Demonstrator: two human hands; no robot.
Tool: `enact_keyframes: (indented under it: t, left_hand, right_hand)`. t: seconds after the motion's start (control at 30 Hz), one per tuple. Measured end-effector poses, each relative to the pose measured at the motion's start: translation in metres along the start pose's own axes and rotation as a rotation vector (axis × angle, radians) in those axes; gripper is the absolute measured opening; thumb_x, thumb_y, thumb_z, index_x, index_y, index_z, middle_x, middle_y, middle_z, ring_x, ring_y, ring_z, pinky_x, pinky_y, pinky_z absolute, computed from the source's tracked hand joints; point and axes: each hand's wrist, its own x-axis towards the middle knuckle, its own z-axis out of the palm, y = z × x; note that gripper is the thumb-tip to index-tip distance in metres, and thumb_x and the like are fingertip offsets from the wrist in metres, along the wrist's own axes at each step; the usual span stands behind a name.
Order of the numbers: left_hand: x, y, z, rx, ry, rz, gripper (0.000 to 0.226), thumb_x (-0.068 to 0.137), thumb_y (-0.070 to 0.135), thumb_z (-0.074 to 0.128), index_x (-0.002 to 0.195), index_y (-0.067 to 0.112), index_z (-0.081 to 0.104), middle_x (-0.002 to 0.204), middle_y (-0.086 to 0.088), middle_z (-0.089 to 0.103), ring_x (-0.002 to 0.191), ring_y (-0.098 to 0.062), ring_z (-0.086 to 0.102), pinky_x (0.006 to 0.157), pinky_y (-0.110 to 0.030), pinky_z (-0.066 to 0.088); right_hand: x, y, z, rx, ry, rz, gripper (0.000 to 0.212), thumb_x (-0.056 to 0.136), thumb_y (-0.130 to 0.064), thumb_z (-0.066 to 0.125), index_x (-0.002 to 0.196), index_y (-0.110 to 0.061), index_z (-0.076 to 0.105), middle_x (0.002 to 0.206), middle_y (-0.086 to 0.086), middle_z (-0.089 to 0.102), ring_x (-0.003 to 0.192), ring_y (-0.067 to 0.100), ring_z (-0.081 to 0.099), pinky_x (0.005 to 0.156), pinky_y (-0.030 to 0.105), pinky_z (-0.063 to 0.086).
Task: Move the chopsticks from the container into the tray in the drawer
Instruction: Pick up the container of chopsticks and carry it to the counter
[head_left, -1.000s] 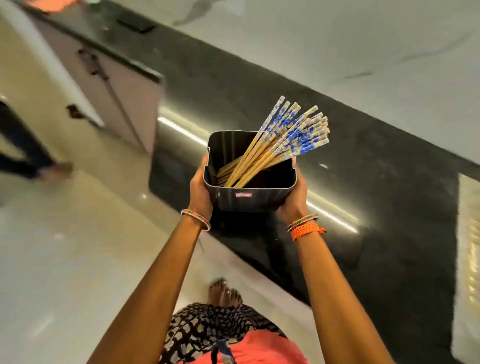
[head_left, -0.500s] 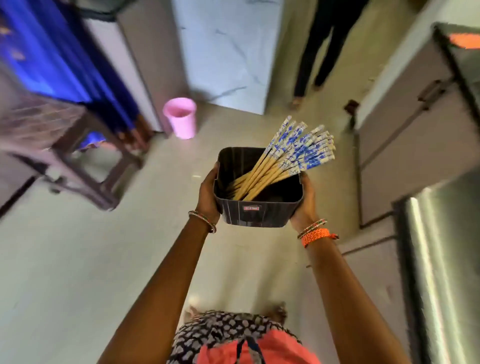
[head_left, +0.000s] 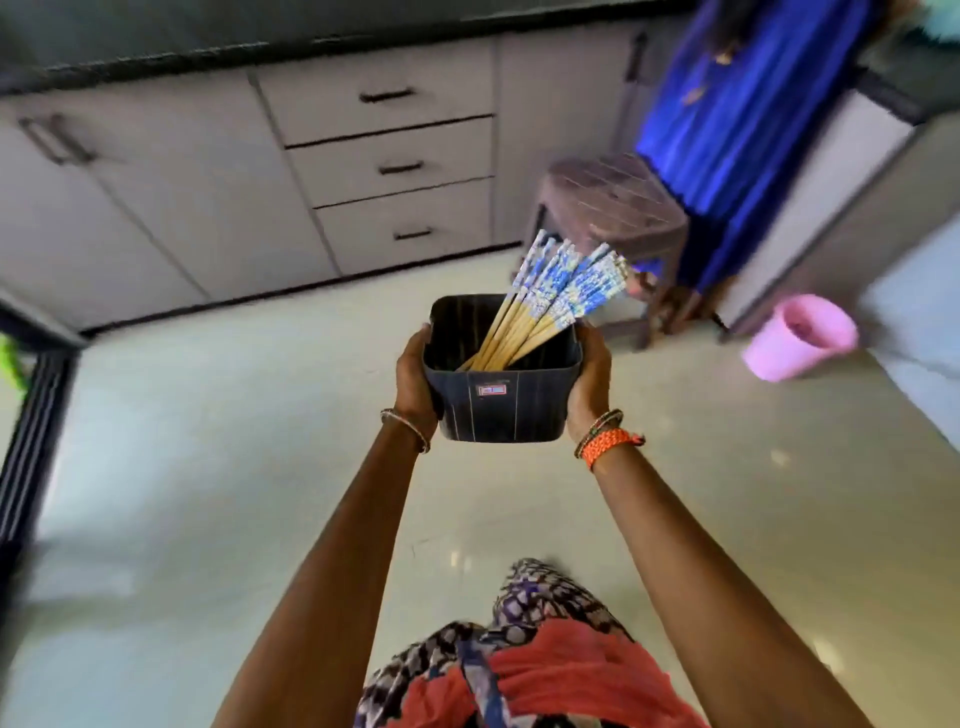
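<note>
A black square container (head_left: 501, 405) is held out in front of me above the floor. My left hand (head_left: 413, 379) grips its left wall and my right hand (head_left: 589, 379) grips its right wall. Several wooden chopsticks (head_left: 550, 296) with blue-and-white patterned tops lean out of it toward the upper right. Ahead stands a cabinet with three stacked drawers (head_left: 400, 166), all closed, each with a dark handle. No tray is visible.
A brown plastic stool (head_left: 613, 213) stands right of the drawers, with a person in blue clothing (head_left: 737, 104) behind it. A pink bucket (head_left: 800, 338) sits on the pale floor at right. Cabinet doors (head_left: 130, 197) run along the left.
The view has swung round from a dark counter, past the room, to face the cabinet with drawers. Both hands keep the same grip on the container with the chopsticks in it.
</note>
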Motion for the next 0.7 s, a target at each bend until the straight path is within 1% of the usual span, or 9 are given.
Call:
enact_keyframes:
  t: [0.07,0.1,0.17,0.27,0.33,0.4,0.47,0.6,0.7]
  left_hand:
    - [0.022,0.03,-0.025,-0.043,0.072,0.085,0.044,0.096,0.031,0.031,0.088,0.014,0.071,0.079,-0.001,0.077,0.075,-0.016,0.072,0.064,-0.025,0.059]
    - [0.035,0.045,-0.034,-0.044,0.112,0.121,0.042,0.096,0.031,0.032,0.09,0.014,0.07,0.078,0.0,0.077,0.075,-0.016,0.072,0.064,-0.025,0.058]
    - [0.065,0.073,-0.049,-0.012,0.194,0.177,0.034,0.095,0.03,0.036,0.091,0.013,0.066,0.074,0.002,0.077,0.072,-0.014,0.071,0.062,-0.023,0.058]
    - [0.124,0.115,-0.059,0.065,0.261,0.242,0.031,0.095,0.028,0.038,0.087,0.015,0.065,0.067,0.006,0.075,0.067,-0.01,0.07,0.056,-0.02,0.055]
    - [0.165,0.141,-0.059,0.097,0.267,0.263,0.032,0.095,0.028,0.038,0.085,0.016,0.066,0.066,0.007,0.075,0.066,-0.008,0.069,0.058,-0.022,0.055]
    - [0.203,0.167,-0.057,0.114,0.268,0.261,0.034,0.095,0.031,0.037,0.085,0.017,0.067,0.069,0.006,0.075,0.066,-0.007,0.07,0.063,-0.025,0.053]
    - [0.24,0.192,-0.056,0.099,0.246,0.277,0.036,0.095,0.032,0.036,0.088,0.016,0.068,0.072,0.004,0.076,0.068,-0.01,0.071,0.06,-0.024,0.056]
    - [0.317,0.241,-0.052,0.099,0.223,0.294,0.038,0.096,0.033,0.034,0.088,0.016,0.067,0.073,0.003,0.076,0.069,-0.011,0.071,0.059,-0.023,0.057]
    - [0.378,0.272,-0.051,0.124,0.177,0.299,0.039,0.095,0.037,0.034,0.093,0.017,0.068,0.079,0.003,0.076,0.077,-0.013,0.07,0.065,-0.026,0.058]
  right_hand:
    - [0.026,0.012,0.048,-0.125,-0.12,0.023,0.022,0.094,-0.017,0.043,0.09,-0.017,0.064,0.09,-0.015,0.067,0.089,0.004,0.057,0.089,0.025,0.043]
    - [0.041,0.018,0.072,-0.103,-0.166,0.07,0.026,0.093,-0.021,0.043,0.085,-0.008,0.064,0.085,-0.008,0.063,0.084,0.01,0.053,0.084,0.029,0.042]
    - [0.073,0.025,0.113,-0.014,-0.219,0.154,0.035,0.093,-0.027,0.044,0.085,0.003,0.06,0.089,0.005,0.056,0.086,0.02,0.048,0.081,0.035,0.038]
    - [0.133,0.033,0.171,0.064,-0.331,0.193,0.029,0.094,-0.032,0.043,0.085,-0.017,0.067,0.093,0.007,0.064,0.097,0.025,0.054,0.089,0.04,0.042]
    - [0.173,0.031,0.207,0.073,-0.371,0.211,0.03,0.094,-0.035,0.043,0.092,-0.019,0.068,0.1,0.009,0.065,0.105,0.028,0.056,0.098,0.044,0.042]
    - [0.213,0.027,0.239,0.07,-0.383,0.225,0.03,0.093,-0.036,0.043,0.095,-0.018,0.068,0.1,0.01,0.066,0.105,0.028,0.057,0.099,0.044,0.041]
    - [0.25,0.023,0.269,0.095,-0.378,0.22,0.029,0.093,-0.035,0.044,0.093,-0.019,0.067,0.098,0.009,0.066,0.103,0.029,0.058,0.096,0.043,0.043]
    - [0.318,0.012,0.326,0.128,-0.317,0.213,0.032,0.09,-0.028,0.043,0.065,-0.021,0.062,0.059,-0.006,0.062,0.07,0.015,0.055,0.066,0.031,0.043]
    - [0.371,0.008,0.359,0.105,-0.32,0.165,0.034,0.091,-0.03,0.042,0.066,-0.022,0.064,0.06,-0.006,0.063,0.07,0.014,0.056,0.065,0.03,0.043]
